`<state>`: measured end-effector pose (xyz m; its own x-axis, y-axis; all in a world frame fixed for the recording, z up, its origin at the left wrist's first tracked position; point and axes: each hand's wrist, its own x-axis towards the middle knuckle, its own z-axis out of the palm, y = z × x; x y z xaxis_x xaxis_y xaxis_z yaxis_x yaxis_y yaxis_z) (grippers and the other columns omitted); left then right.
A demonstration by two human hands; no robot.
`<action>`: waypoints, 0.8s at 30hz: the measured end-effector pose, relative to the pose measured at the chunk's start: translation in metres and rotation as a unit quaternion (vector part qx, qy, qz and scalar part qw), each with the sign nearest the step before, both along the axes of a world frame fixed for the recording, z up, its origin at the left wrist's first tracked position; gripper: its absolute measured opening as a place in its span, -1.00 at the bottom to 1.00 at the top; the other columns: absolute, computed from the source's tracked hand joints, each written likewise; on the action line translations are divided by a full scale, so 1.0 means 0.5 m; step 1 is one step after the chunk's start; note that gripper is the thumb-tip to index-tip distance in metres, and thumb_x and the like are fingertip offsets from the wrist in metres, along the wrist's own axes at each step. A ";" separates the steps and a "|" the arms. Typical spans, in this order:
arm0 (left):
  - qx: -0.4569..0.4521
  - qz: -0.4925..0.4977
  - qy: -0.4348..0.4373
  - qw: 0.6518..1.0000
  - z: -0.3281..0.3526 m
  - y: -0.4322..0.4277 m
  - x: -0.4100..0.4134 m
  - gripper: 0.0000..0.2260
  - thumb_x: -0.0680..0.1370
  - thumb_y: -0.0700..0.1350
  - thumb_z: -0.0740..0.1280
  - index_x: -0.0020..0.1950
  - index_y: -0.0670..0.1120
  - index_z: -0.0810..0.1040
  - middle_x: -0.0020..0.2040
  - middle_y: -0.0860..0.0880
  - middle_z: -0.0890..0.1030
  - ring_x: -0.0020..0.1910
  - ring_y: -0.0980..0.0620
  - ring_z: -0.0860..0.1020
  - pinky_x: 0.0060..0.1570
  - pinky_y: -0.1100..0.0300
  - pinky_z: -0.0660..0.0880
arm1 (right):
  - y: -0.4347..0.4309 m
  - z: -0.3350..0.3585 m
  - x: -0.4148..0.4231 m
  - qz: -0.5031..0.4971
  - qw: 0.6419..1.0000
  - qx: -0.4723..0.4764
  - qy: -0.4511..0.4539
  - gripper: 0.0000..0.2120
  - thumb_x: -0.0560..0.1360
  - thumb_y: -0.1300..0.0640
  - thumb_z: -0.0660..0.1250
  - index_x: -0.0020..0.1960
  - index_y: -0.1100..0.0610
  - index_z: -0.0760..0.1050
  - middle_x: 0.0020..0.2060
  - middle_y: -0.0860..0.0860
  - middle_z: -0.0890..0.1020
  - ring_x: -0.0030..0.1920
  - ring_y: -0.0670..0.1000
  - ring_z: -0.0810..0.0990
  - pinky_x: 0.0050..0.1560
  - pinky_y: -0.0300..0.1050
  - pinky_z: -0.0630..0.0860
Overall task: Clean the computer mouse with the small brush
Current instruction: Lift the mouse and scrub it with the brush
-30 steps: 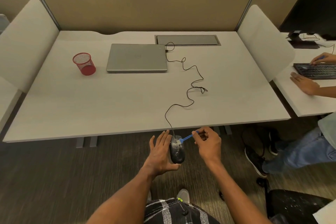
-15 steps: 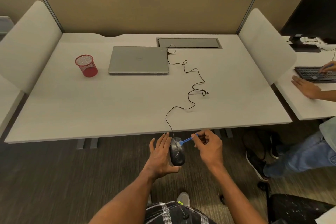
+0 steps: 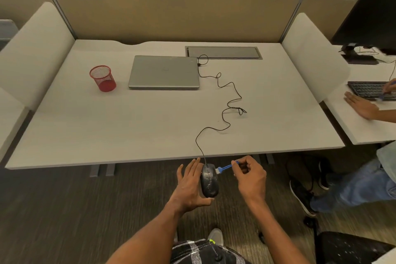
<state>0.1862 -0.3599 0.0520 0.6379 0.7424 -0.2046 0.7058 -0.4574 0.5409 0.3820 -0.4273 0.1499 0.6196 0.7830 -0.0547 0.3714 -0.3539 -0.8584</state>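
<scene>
Presently: right hand (image 3: 249, 178) pinching one small blue-handled brush (image 3: 225, 167), bristles touching mouse front | left hand (image 3: 189, 184) cradling one dark grey corded computer mouse (image 3: 209, 180) just off pale desk (image 3: 150, 126) edge | desk: one closed silver laptop (image 3: 164, 72), one red mesh cup (image 3: 103, 78).

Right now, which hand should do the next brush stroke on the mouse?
Right. The right hand already pinches the small brush, its bristles at the front of the mouse. The left hand is occupied cradling the mouse below the desk edge.
</scene>
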 end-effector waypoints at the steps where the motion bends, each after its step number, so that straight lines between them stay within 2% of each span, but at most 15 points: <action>1: 0.000 -0.001 0.000 1.000 0.000 0.000 -0.001 0.16 0.35 0.52 0.40 0.71 -0.03 -0.07 0.73 0.00 -0.11 0.68 0.06 -0.26 0.61 -0.21 -0.37 | -0.001 0.000 0.001 0.008 1.000 -0.002 0.007 -0.90 0.57 0.14 0.50 -0.09 0.01 0.61 -0.23 -0.07 0.68 -0.21 -0.10 0.68 -0.24 -0.29 0.59; 4: 0.002 -0.002 0.005 1.000 -0.002 0.001 -0.002 0.17 0.36 0.52 0.39 0.71 -0.04 -0.08 0.73 0.01 -0.13 0.68 0.06 -0.29 0.61 -0.22 -0.36 | -0.006 -0.002 -0.004 0.039 0.999 -0.017 0.005 -0.87 0.57 0.14 0.50 -0.11 -0.02 0.60 -0.26 -0.08 0.68 -0.19 -0.15 0.68 -0.26 -0.33 0.60; 7: 0.001 -0.002 0.008 1.000 -0.002 0.001 -0.001 0.17 0.35 0.54 0.37 0.71 -0.04 -0.08 0.73 0.01 -0.14 0.68 0.05 -0.28 0.61 -0.22 -0.36 | -0.010 -0.004 -0.007 0.006 1.000 -0.006 -0.014 -0.88 0.58 0.15 0.48 -0.10 0.00 0.59 -0.24 -0.09 0.66 -0.17 -0.19 0.66 -0.27 -0.33 0.58; 12: -0.003 -0.002 0.004 1.000 -0.001 0.001 0.002 0.17 0.35 0.52 0.39 0.71 -0.04 -0.08 0.73 0.01 -0.13 0.68 0.05 -0.27 0.61 -0.23 -0.35 | -0.008 0.000 -0.007 0.014 1.000 -0.010 0.018 -0.87 0.57 0.13 0.50 -0.12 -0.02 0.61 -0.28 -0.07 0.69 -0.21 -0.14 0.69 -0.30 -0.31 0.59; 18: 0.000 -0.001 0.000 1.000 -0.002 0.001 0.003 0.17 0.35 0.52 0.38 0.71 -0.03 -0.07 0.73 0.00 -0.12 0.68 0.05 -0.27 0.62 -0.22 -0.34 | -0.011 0.000 -0.001 -0.020 1.000 -0.002 0.009 -0.89 0.57 0.16 0.50 -0.10 0.03 0.62 -0.25 -0.06 0.68 -0.24 -0.09 0.68 -0.29 -0.30 0.57; 21: 0.006 0.000 0.001 1.000 -0.002 0.001 0.002 0.17 0.34 0.52 0.37 0.71 -0.05 -0.07 0.73 -0.01 -0.11 0.68 0.05 -0.26 0.62 -0.19 -0.36 | -0.016 -0.001 0.000 0.018 1.000 -0.015 0.017 -0.91 0.56 0.15 0.51 -0.10 0.04 0.64 -0.27 -0.05 0.69 -0.24 -0.11 0.68 -0.29 -0.31 0.60; 24: 0.003 0.001 -0.003 1.000 -0.002 0.001 0.001 0.18 0.33 0.53 0.37 0.71 -0.05 -0.07 0.73 -0.01 -0.10 0.67 0.06 -0.27 0.62 -0.18 -0.37 | -0.022 -0.003 -0.002 -0.009 1.000 -0.005 -0.011 -0.91 0.57 0.18 0.49 -0.09 0.05 0.63 -0.25 -0.07 0.68 -0.18 -0.16 0.67 -0.27 -0.35 0.59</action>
